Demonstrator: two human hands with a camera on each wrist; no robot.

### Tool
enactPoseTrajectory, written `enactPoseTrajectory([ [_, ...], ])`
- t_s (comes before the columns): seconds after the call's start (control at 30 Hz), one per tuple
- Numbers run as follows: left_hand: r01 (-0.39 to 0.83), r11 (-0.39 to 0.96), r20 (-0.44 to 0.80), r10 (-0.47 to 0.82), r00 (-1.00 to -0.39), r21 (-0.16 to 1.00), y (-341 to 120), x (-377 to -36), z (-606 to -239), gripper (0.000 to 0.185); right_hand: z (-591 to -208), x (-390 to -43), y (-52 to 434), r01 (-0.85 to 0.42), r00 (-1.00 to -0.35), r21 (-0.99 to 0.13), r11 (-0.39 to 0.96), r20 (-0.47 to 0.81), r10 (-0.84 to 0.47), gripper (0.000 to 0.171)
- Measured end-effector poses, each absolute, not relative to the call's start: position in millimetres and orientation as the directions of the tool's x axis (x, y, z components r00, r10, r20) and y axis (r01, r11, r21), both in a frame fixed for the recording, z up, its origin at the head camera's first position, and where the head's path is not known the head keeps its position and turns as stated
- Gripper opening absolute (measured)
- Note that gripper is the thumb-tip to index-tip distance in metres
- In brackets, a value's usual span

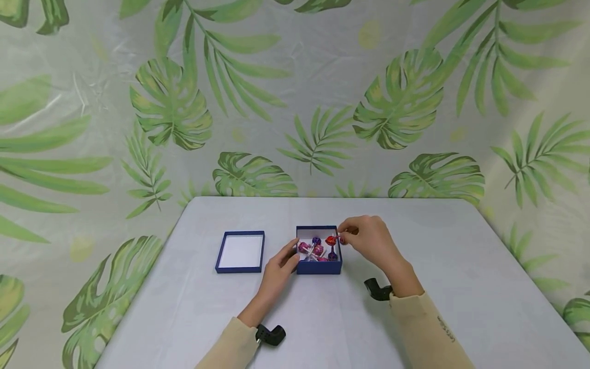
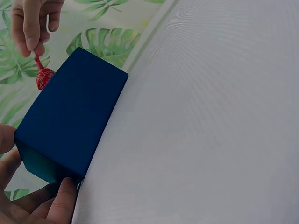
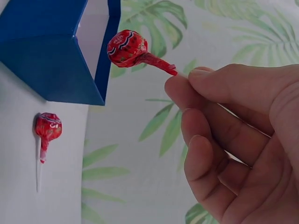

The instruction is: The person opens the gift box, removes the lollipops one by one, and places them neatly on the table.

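Observation:
A small blue box (image 1: 319, 266) stands open on the table, with several wrapped lollipops (image 1: 315, 249) in pink and purple inside. My left hand (image 1: 290, 257) grips the box at its near left corner; its fingers (image 2: 63, 201) press on the box's side (image 2: 70, 121). My right hand (image 1: 344, 237) pinches the stick of a red lollipop (image 1: 330, 240) and holds it just over the box's right edge. The right wrist view shows the red lollipop (image 3: 127, 48) close to the box's corner (image 3: 51, 56), pinched at my fingertips (image 3: 187, 79).
The box's blue lid (image 1: 239, 251) lies white side up to the left of the box. Another red lollipop (image 3: 48, 127) lies on the table beside the box. A pale cloth covers the table (image 1: 461, 266); a leaf-print backdrop rises behind it.

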State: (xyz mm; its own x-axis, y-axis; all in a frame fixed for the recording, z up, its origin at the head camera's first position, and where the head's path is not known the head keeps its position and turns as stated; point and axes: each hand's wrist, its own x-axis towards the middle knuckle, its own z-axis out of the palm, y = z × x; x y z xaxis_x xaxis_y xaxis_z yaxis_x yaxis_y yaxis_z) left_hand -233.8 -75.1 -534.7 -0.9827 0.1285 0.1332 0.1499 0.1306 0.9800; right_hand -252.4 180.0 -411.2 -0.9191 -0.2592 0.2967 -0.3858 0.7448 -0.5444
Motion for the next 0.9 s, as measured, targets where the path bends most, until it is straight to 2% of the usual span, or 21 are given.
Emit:
enactPoseTrajectory([
  [0.9, 0.149, 0.136, 0.133, 0.118, -0.984, 0.979, -75, -234, -534, 0.046, -415, -258, 203, -0.362, -0.919, -0.526, 0.769, 0.339, -0.2, 0.007],
])
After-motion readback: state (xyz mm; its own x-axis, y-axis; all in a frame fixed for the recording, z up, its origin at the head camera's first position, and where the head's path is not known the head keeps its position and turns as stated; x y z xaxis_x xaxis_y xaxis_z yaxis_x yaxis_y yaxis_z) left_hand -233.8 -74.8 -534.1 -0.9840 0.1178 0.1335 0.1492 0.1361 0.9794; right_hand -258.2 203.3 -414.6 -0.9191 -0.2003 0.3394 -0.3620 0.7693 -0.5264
